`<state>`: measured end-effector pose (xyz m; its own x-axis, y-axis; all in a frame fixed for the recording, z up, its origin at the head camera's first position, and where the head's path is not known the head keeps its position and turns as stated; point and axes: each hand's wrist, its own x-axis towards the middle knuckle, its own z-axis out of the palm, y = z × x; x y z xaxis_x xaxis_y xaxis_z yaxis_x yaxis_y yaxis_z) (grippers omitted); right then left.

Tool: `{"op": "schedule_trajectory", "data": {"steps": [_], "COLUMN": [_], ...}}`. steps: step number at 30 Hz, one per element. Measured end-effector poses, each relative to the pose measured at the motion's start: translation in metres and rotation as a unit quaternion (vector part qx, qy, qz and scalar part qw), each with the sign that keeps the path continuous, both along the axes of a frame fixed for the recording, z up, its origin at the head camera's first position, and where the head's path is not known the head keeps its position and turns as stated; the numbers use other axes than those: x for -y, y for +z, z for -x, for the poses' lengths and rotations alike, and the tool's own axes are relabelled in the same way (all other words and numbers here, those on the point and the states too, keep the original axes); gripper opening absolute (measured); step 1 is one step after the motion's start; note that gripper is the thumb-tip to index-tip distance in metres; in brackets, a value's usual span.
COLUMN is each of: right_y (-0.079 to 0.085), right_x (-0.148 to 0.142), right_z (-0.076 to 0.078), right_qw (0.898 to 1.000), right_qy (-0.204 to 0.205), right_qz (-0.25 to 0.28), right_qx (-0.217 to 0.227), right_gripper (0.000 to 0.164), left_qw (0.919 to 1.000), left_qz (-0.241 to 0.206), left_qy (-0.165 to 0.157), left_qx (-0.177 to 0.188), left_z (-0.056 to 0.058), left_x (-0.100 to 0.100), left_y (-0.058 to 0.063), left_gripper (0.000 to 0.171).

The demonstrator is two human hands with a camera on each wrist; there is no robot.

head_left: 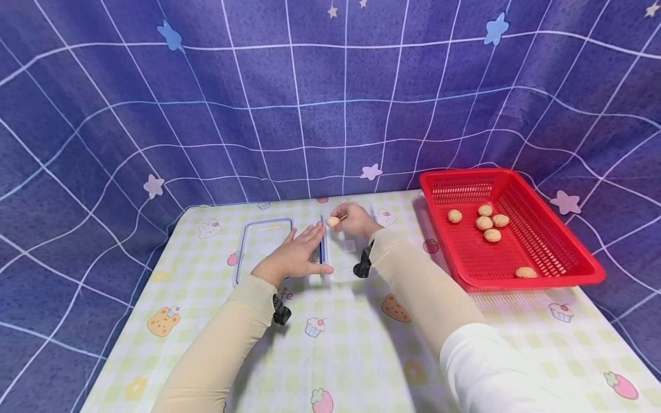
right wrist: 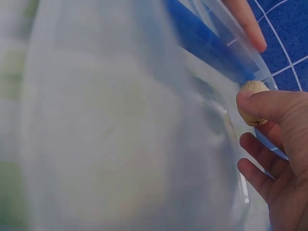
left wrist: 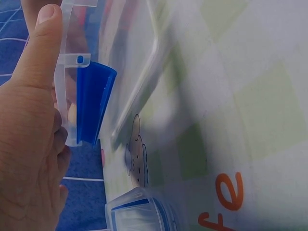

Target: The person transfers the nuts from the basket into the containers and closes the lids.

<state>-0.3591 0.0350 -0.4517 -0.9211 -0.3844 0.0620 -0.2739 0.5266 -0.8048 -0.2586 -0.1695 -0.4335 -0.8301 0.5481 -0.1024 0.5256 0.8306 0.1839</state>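
Observation:
My right hand [head_left: 355,219] pinches a walnut [head_left: 333,221] between thumb and fingers, above the left side of a clear plastic box [head_left: 341,261]. In the right wrist view the pale shell of the walnut [right wrist: 255,87] shows near the box's rim. My left hand [head_left: 295,255] lies with straight, spread fingers along the box's left edge, holding nothing. A blue latch flap [left wrist: 95,103] hangs from that edge, seen close in the left wrist view. Whether the box holds anything is hard to tell.
Left of the box lies a clear rectangular piece with a blue-lined rim [head_left: 265,221], partly behind my left hand. A red basket [head_left: 558,283] stands at the right, with several walnuts [head_left: 484,222] inside. A patterned cloth [head_left: 330,355] covers the table; a blue curtain [head_left: 330,126] hangs behind.

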Motion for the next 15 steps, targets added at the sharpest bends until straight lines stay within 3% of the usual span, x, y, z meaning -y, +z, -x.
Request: {"op": "schedule_trajectory", "data": {"steps": [15], "right_y": [-0.0090], "right_x": [0.0037], "right_z": [-0.0016], "right_qw": [0.999], "right_qy": [0.006], "right_qz": [-0.033], "right_qx": [0.004], "right_gripper": [0.040], "left_qw": [0.9998], "left_qz": [-0.016], "left_qy": [0.002], "left_qx": [0.011], "left_z": [-0.0012], "left_x": [0.0009], "left_y": [0.0010], "left_gripper": [0.110]}}
